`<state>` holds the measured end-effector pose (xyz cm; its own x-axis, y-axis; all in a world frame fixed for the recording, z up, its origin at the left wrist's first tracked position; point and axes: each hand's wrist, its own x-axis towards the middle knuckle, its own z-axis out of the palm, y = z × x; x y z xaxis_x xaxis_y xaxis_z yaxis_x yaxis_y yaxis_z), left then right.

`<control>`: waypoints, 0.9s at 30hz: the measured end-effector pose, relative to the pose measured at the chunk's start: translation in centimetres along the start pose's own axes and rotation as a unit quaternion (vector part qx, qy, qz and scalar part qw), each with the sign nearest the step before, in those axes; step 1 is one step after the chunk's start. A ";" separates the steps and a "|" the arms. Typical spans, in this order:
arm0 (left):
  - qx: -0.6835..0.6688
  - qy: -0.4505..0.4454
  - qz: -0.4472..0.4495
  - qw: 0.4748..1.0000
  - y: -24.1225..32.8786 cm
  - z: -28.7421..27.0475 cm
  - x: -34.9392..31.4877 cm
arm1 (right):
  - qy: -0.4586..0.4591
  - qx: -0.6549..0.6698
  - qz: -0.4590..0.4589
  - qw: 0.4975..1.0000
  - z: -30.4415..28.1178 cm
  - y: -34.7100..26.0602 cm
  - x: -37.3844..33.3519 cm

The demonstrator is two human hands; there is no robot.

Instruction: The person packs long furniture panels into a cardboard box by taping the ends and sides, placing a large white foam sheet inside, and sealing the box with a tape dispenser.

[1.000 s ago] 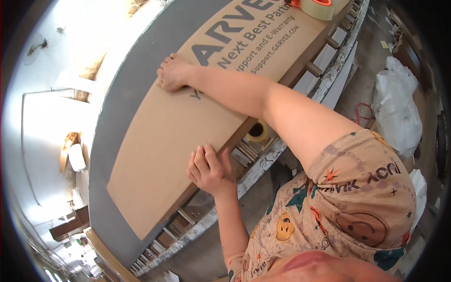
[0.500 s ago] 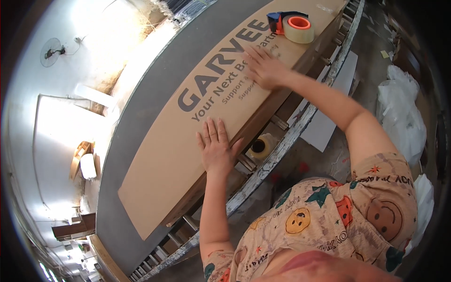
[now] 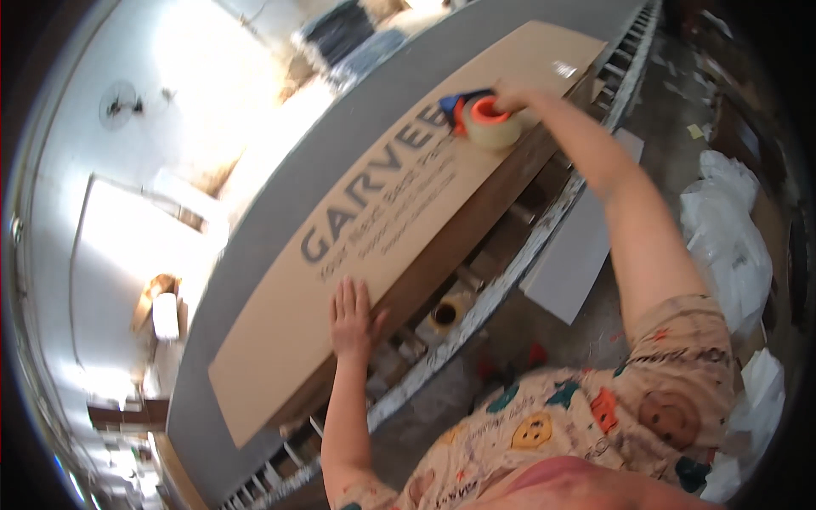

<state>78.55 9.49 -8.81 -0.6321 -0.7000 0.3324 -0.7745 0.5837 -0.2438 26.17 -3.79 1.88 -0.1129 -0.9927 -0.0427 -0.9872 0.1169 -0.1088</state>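
Observation:
A long brown cardboard box lies on the grey table, dark lettering printed along its top. My left hand rests flat on the near edge of that top, fingers stretched out. Toward the box's far right end, my right hand has its fingers closed at the orange core of a tape dispenser. The dispenser carries a wide roll of clear tape and has a blue and orange head. Some of the right fingers are hidden by the roll and blurred.
Metal rollers run along the near side of the grey table. A tape roll sits below the box. On the right lie a flat pale sheet and white plastic bags. Dark folded material lies beyond the table.
My right hand has left the middle of the box top and gone to the tape dispenser, taking hold of it. My left hand stays flat on the box. The whole view has shifted.

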 end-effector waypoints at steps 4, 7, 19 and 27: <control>0.005 0.006 -0.003 1.000 0.5 -2.3 -1.1 | -0.201 0.174 0.077 0.961 -1.2 -2.7 -1.3; 0.003 0.006 -0.012 1.000 0.7 -2.6 -1.5 | -0.242 0.222 0.113 0.938 -1.1 -1.6 -3.4; -0.023 0.134 -0.069 0.988 -0.5 0.7 -2.7 | -0.092 0.802 0.174 0.564 7.8 -17.2 -28.8; -0.042 0.152 -0.035 0.987 -0.2 1.4 -5.2 | 0.017 0.405 -0.083 0.910 2.4 -33.0 -21.1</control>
<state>81.92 12.46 -11.75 -0.5318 -0.5908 0.6068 -0.8028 0.5799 -0.1389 61.43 13.31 4.02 0.0130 -0.9975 0.0700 -0.5847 -0.0644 -0.8087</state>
